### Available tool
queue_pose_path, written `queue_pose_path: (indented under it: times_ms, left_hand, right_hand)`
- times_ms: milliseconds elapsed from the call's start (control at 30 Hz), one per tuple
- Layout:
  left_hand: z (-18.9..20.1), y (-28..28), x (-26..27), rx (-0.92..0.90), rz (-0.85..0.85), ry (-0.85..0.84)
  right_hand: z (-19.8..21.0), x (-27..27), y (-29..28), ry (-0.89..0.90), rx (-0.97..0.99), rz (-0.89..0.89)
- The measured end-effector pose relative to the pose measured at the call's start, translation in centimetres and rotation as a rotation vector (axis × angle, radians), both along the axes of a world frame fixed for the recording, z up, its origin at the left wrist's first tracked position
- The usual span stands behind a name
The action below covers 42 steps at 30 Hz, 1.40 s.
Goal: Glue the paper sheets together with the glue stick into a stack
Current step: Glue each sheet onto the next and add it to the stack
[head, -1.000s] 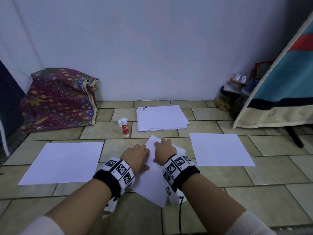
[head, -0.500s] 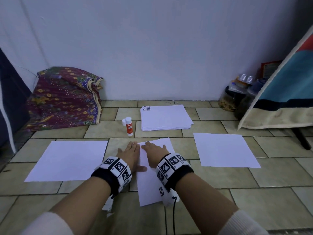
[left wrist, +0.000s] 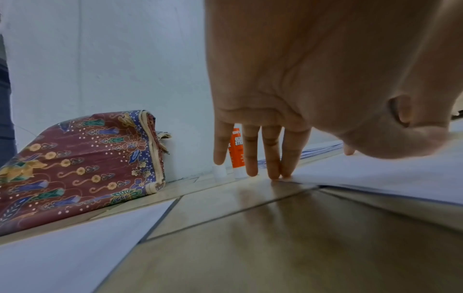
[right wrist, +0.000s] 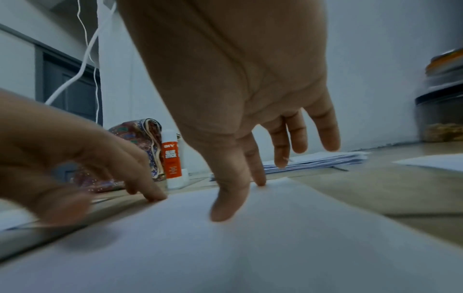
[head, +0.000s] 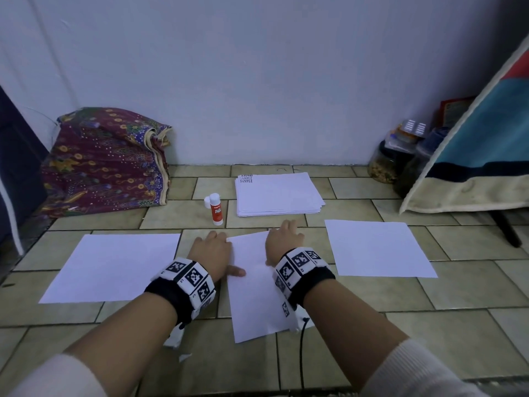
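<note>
A white paper sheet [head: 254, 285] lies on the tiled floor between my hands. My left hand [head: 213, 252] rests flat at its left edge, fingers straight, thumb on the paper. My right hand [head: 283, 239] presses its far right corner with straight fingers [right wrist: 258, 176]. Single sheets lie to the left [head: 114, 266] and right [head: 378, 247]. A thick paper stack [head: 277, 194] sits near the wall. An orange-and-white glue stick [head: 216, 209] stands upright beside it, its cap [head: 207, 201] next to it. The wrist views show the glue stick [left wrist: 236, 150] [right wrist: 172, 160] beyond my fingertips.
A folded patterned cloth [head: 106, 161] lies against the wall at the far left. Jars [head: 392, 159] and a hanging blanket [head: 481, 156] stand at the far right, with a dark furniture leg [head: 506, 230] beneath. A cable [head: 300, 356] trails from my right wrist.
The middle sheet has turned from a diagonal lie to roughly square with the floor tiles. Both hands have spread apart toward its left edge and far right corner.
</note>
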<state>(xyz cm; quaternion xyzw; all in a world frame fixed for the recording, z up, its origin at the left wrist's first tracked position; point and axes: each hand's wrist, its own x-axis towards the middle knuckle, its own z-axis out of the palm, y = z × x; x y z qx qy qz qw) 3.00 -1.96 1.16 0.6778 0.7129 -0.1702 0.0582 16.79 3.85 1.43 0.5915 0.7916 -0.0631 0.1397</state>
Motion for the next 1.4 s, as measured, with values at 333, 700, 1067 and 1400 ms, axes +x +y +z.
queue_pose_path:
  times_ms: [333, 700, 1067, 1400]
  left_hand:
    - [0.1, -1.0, 0.3, -0.015, -0.109, -0.275]
    - [1.2, -1.0, 0.8, 0.051, -0.076, 0.006]
    - [-2.3, -0.5, -0.9, -0.205, 0.072, -0.144]
    - [-2.0, -0.9, -0.7, -0.18, 0.07, -0.041]
  right_hand:
    - [-1.2, -1.7, -2.0, 0.119, -0.08, -0.022]
    - [-1.5, -3.2, -2.9, 0.104, -0.21, 0.253]
    - [-0.8, -2.2, -2.1, 0.26, -0.375, 0.427]
    - [-0.4, 2.9, -0.6, 0.3, -0.329, 0.157]
